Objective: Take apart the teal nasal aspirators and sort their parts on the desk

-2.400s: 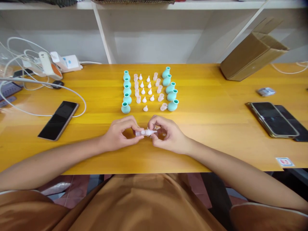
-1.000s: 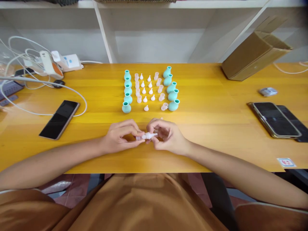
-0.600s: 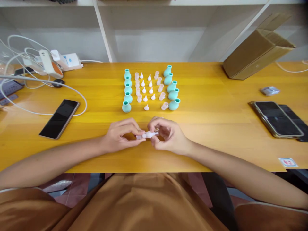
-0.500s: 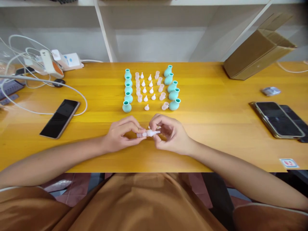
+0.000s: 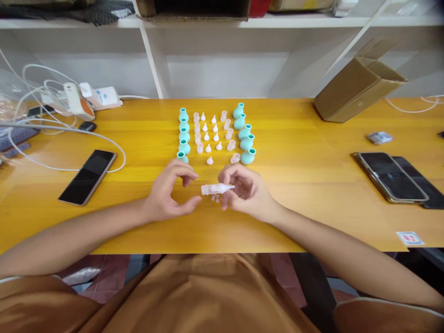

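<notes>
Between the thumb and fingers of my right hand [image 5: 251,192] is a translucent tube with a pointed white nozzle [image 5: 214,188], its tip toward the palm. My left hand [image 5: 166,192] is open just left of the tube's wide end, fingers and thumb apart with nothing between them. Several small clear rings [image 5: 217,198] lie on the table below the tube. Beyond my hands stand small white cone-shaped nozzles [image 5: 216,137] in two columns, flanked by translucent cups [image 5: 231,145]. Teal bulbs with open necks [image 5: 247,142] line both outer sides; my left fingers partly cover the nearest left one.
A phone [image 5: 88,177] lies at left near white cables and a power adapter [image 5: 104,96]. At right are two more phones [image 5: 393,175], a small plastic packet [image 5: 379,137] and a leaning cardboard box [image 5: 357,88]. A sticker [image 5: 410,238] marks the wooden table's front edge.
My left hand has let go of the tube and drawn back left, opening. The tube stays in my right hand, and the rings below it now show. The camera view has tilted up slightly.
</notes>
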`<state>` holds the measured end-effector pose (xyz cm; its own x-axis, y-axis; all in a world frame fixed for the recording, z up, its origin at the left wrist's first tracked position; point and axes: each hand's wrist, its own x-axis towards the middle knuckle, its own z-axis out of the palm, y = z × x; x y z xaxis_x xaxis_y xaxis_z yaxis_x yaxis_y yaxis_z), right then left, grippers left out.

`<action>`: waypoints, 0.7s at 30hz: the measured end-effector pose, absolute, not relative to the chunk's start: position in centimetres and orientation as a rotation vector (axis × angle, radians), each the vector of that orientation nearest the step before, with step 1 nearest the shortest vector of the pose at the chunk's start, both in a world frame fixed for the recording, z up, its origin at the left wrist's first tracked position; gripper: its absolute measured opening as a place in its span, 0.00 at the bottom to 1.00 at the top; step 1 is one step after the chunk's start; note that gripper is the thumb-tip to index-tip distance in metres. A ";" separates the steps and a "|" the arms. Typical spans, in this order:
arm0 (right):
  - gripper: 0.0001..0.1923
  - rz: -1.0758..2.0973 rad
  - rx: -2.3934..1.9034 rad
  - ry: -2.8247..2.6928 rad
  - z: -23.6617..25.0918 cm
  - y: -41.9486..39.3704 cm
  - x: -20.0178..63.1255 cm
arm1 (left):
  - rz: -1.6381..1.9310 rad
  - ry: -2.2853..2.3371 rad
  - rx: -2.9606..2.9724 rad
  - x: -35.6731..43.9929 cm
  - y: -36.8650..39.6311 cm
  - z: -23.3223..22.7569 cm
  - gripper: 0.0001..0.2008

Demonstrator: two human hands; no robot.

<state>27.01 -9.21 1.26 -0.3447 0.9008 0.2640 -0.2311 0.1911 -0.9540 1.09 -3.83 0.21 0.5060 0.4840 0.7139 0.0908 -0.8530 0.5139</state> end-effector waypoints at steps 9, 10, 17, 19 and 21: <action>0.14 1.485 -0.698 -1.050 1.4 -7.5 28.3 | 1.262 1.271 2.475 -0.9 1.8 -1.0 0.23; 0.14 1.495 -0.700 -1.040 1.5 -7.5 28.4 | 1.188 1.303 2.471 -0.9 2.0 -1.3 0.23; 0.16 1.463 -0.715 -1.095 1.5 -7.6 28.4 | 0.938 1.353 2.452 -1.0 2.4 -2.0 0.17; 0.15 1.465 -0.699 -1.098 1.3 -7.5 28.3 | 0.960 1.323 2.439 -0.9 2.1 -1.7 0.15; 0.14 1.469 -0.677 -1.094 1.2 -7.4 28.3 | 1.009 1.268 2.417 -0.6 1.5 -1.2 0.14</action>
